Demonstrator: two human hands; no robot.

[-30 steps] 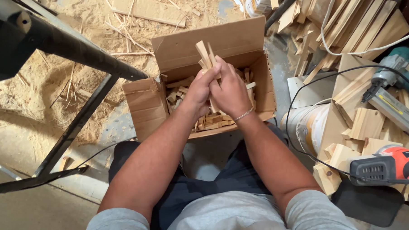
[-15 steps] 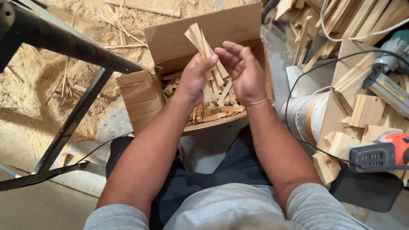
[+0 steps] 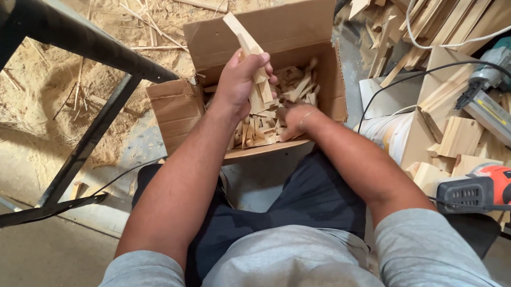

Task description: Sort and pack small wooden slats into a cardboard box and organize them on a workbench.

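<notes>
1. Clenched in the left hand (image 3: 239, 80): a bundle of thin wood strips (image 3: 252, 64), held above the open cardboard box (image 3: 271, 31), long axis slanting, top ends pointing up and away toward the box's raised back flap, lower ends pointing down into the box.
2. Buried among the loose offcuts (image 3: 294, 85) inside the box: the right hand (image 3: 293, 117), near the front wall, fingers hidden by the wood; cannot tell whether closed on a piece or merely resting there.
3. Left of the box and nearer the camera: a black metal stand (image 3: 91, 138), one bar running slantwise across the upper left, a leg angling down to the floor.
4. Beyond and left of the box: sawdust (image 3: 48, 91) spread over the floor, thin splinters scattered through it.
5. Right of the box: a heap of cut wood blocks (image 3: 457, 136) and longer slats, well apart from both hands.
6. Right of the box, on the heap: a teal and grey power saw (image 3: 496, 61) with a black cord trailing toward the box.
7. Right of the box, closer to the camera than the saw: an orange and black power tool (image 3: 486, 188), lying on its side.
8. Just right of the box, against its side wall: a pale roll (image 3: 389, 128), partly hidden by the right forearm.
</notes>
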